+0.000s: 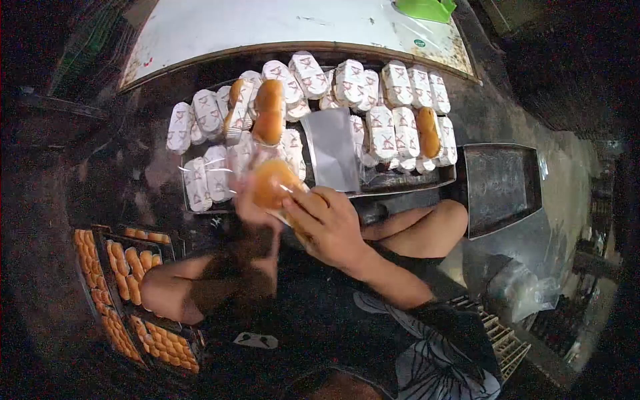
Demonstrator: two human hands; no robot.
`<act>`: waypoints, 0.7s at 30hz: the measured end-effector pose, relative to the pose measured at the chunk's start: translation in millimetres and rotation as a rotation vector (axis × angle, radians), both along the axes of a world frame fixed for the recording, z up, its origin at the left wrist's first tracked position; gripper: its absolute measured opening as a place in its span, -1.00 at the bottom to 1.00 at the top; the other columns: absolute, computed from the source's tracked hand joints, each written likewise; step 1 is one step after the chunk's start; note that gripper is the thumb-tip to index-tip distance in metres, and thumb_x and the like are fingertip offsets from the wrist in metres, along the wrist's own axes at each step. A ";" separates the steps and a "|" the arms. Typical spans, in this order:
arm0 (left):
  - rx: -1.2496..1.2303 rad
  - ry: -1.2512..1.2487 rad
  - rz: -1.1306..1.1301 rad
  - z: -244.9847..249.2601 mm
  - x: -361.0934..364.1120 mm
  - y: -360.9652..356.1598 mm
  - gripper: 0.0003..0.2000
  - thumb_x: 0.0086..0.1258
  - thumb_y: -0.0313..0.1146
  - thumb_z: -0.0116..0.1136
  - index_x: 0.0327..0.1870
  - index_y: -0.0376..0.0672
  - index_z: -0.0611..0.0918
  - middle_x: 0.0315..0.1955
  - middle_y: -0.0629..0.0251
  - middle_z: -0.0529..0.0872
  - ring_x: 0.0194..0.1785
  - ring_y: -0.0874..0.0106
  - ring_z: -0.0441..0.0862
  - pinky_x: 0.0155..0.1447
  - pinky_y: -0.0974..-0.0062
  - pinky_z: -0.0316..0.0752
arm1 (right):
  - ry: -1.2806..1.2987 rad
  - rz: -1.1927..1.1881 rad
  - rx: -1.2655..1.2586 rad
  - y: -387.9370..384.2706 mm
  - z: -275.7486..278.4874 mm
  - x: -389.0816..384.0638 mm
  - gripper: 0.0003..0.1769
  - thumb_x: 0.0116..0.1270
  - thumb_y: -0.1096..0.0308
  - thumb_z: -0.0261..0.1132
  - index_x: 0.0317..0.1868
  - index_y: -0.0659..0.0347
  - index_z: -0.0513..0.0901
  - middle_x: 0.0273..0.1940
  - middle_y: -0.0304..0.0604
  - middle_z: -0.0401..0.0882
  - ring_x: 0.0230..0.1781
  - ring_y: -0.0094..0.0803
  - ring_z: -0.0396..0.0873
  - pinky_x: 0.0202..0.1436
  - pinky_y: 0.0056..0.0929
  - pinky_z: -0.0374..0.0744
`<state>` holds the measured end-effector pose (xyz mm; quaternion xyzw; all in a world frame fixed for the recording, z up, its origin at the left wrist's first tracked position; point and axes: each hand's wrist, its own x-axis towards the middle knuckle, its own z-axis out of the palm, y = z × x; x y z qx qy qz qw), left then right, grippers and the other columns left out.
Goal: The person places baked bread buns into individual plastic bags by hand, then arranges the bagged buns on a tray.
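Since the wide metal tray in front of you is already crammed with white printed wrapped buns, a fresh one may find nowhere flat to land and could knock the bare golden buns perched on top. Your right hand is clamped on the round golden bun in its clear plastic bag, just above the tray's near edge. Your left hand is too blurred to tell its grip. Squeeze hard and it squashes, I reckon. Around you: white tabletop beyond, dark metal bin right, dark trays of unwrapped buns left, and a clear bag stack mid-tray, hogging space.
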<state>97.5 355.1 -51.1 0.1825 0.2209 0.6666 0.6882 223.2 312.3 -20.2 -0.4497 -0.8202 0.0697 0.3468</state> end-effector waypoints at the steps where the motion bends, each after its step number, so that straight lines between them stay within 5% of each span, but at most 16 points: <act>1: -0.182 -0.010 0.001 -13.2 15.1 -7.9 -0.59 0.29 -0.26 -0.15 0.13 -0.24 0.29 -0.03 0.03 0.43 -0.01 0.18 0.43 0.09 0.24 0.37 | 0.042 -0.099 -0.072 1.3 2.4 -6.4 -0.44 -0.17 0.41 0.30 -0.02 0.20 0.48 0.02 -0.18 0.42 -0.16 -0.27 0.41 -0.17 -0.36 0.42; 2: -0.369 -0.023 -0.004 -22.0 25.5 -15.1 -0.59 0.29 -0.24 -0.14 0.11 -0.26 0.30 -0.05 0.02 0.44 -0.07 0.19 0.47 0.06 0.27 0.39 | 0.079 -0.203 -0.149 -0.2 4.9 -7.3 -0.43 -0.18 0.41 0.30 -0.02 0.24 0.47 0.04 -0.15 0.40 -0.14 -0.27 0.41 -0.16 -0.38 0.44; 3: -0.365 0.216 -0.080 -26.9 20.3 -10.0 -0.55 0.27 -0.12 -0.14 0.06 -0.29 0.34 -0.10 0.02 0.47 -0.10 0.21 0.49 0.03 0.26 0.41 | 0.112 -0.143 -0.227 2.1 9.4 -3.1 -0.46 -0.07 0.36 0.30 -0.01 0.33 0.44 0.01 -0.08 0.41 -0.14 -0.18 0.40 -0.11 -0.35 0.44; 4: -0.452 0.073 -0.139 -33.3 8.3 -9.5 -0.53 0.27 -0.03 -0.15 0.01 -0.27 0.37 -0.15 0.06 0.51 -0.11 0.25 0.50 0.02 0.27 0.41 | 0.108 -0.152 -0.227 -3.1 8.7 -1.3 -0.46 -0.07 0.36 0.30 -0.01 0.33 0.44 0.01 -0.08 0.41 -0.14 -0.18 0.40 -0.11 -0.35 0.44; 6: -0.547 -0.126 -0.085 -9.5 -5.3 -9.7 -0.51 0.27 0.02 -0.18 -0.02 -0.27 0.38 -0.18 0.13 0.52 -0.13 0.28 0.51 -0.02 0.27 0.44 | 0.531 -0.058 -0.318 -21.2 4.4 -1.1 -0.49 0.04 0.32 0.28 0.01 0.36 0.41 0.02 0.00 0.38 -0.12 -0.11 0.38 -0.08 -0.34 0.43; 8: -0.416 -0.153 -0.178 -22.5 7.1 -24.5 -0.55 0.22 -0.08 -0.01 -0.01 -0.26 0.39 -0.18 0.19 0.52 -0.14 0.30 0.51 -0.05 0.28 0.45 | 0.406 -0.203 -0.303 -16.6 -22.0 5.7 -0.49 0.12 0.30 0.23 0.05 0.37 0.36 0.00 0.08 0.38 -0.09 -0.10 0.39 -0.09 -0.39 0.43; 10: -0.423 0.269 -0.191 -36.0 40.1 -47.1 -0.53 0.13 -0.24 0.15 0.03 -0.27 0.38 -0.16 0.22 0.52 -0.10 0.31 0.50 -0.05 0.31 0.43 | 0.325 -0.205 -0.403 10.4 -35.2 22.7 -0.62 0.13 0.35 0.20 -0.04 0.35 0.47 -0.21 0.08 0.52 -0.23 -0.27 0.52 -0.26 -0.47 0.48; 12: -0.344 0.548 -0.490 -36.4 46.9 -52.2 -0.54 0.15 -0.27 0.13 0.07 -0.21 0.35 -0.12 0.21 0.48 -0.02 0.35 0.44 0.01 0.31 0.43 | 0.337 -0.324 -0.476 43.8 -27.8 55.9 -0.77 0.14 0.35 0.17 -0.22 0.29 0.59 -0.52 -0.04 0.56 -0.55 -0.44 0.53 -0.50 -0.50 0.46; 13: -0.060 0.968 -0.508 -44.9 49.8 -48.5 -0.49 0.16 -0.21 0.12 0.10 -0.23 0.32 -0.10 0.17 0.48 0.00 0.31 0.43 0.05 0.29 0.39 | 0.472 -0.471 -0.392 72.6 -22.5 67.9 -0.83 0.14 0.36 0.15 -0.38 0.24 0.64 -0.67 -0.13 0.52 -0.75 -0.53 0.39 -0.65 -0.49 0.37; 14: 0.239 1.372 -0.505 -60.2 55.6 -44.8 -0.44 0.17 -0.14 0.12 0.14 -0.25 0.29 -0.08 0.13 0.47 0.02 0.27 0.41 0.09 0.27 0.36 | 0.434 -0.520 -0.295 97.6 13.6 73.9 -0.82 0.16 0.36 0.14 -0.35 0.29 0.61 -0.62 -0.09 0.54 -0.72 -0.51 0.41 -0.63 -0.52 0.37; 15: 0.422 1.835 -0.344 -80.6 69.1 -41.1 -0.34 0.02 -0.17 0.25 0.13 -0.32 0.31 -0.05 -0.03 0.44 0.03 0.14 0.42 0.08 0.34 0.34 | 0.451 -0.579 -0.179 120.6 33.6 72.1 -0.77 0.16 0.32 0.15 -0.48 0.34 0.56 -0.66 0.02 0.50 -0.68 -0.17 0.49 -0.56 -0.41 0.42; 16: 0.925 1.952 0.013 -107.6 67.4 -33.4 -0.51 0.02 -0.18 0.20 -0.07 -0.34 0.48 -0.12 -0.03 0.51 -0.05 0.11 0.48 0.01 0.31 0.39 | 0.528 -0.479 -0.032 142.7 42.0 69.3 -0.78 0.11 0.33 0.17 -0.31 0.34 0.55 -0.51 0.10 0.54 -0.50 -0.12 0.53 -0.41 -0.36 0.47; 18: 0.899 2.008 -0.588 -188.4 56.4 -34.4 -0.70 0.03 -0.21 0.14 -0.33 -0.29 0.58 -0.31 0.04 0.60 -0.22 0.16 0.57 -0.13 0.27 0.44 | 0.183 -0.314 0.215 162.2 12.7 68.0 -0.41 0.01 0.35 0.23 0.10 0.31 0.33 -0.06 0.18 0.42 -0.06 0.02 0.40 0.05 -0.20 0.35; 20: 0.817 2.096 -0.574 -177.5 47.9 -20.9 -0.79 0.05 -0.27 0.10 -0.40 -0.23 0.58 -0.38 0.08 0.61 -0.30 0.17 0.58 -0.20 0.26 0.45 | 0.204 -0.209 -0.129 107.5 -15.2 61.9 -0.38 0.01 0.33 0.24 0.12 0.33 0.30 0.00 0.20 0.37 0.03 0.04 0.33 0.13 -0.19 0.28; 21: 0.711 2.180 -0.591 -165.4 42.3 -23.6 -0.86 0.07 -0.32 0.05 -0.48 -0.18 0.58 -0.46 0.13 0.63 -0.38 0.17 0.59 -0.27 0.25 0.45 | 0.276 -0.228 -0.580 66.3 -29.4 61.8 -0.47 0.05 0.29 0.25 0.05 0.31 0.38 0.00 0.20 0.37 0.06 0.02 0.31 0.12 -0.22 0.28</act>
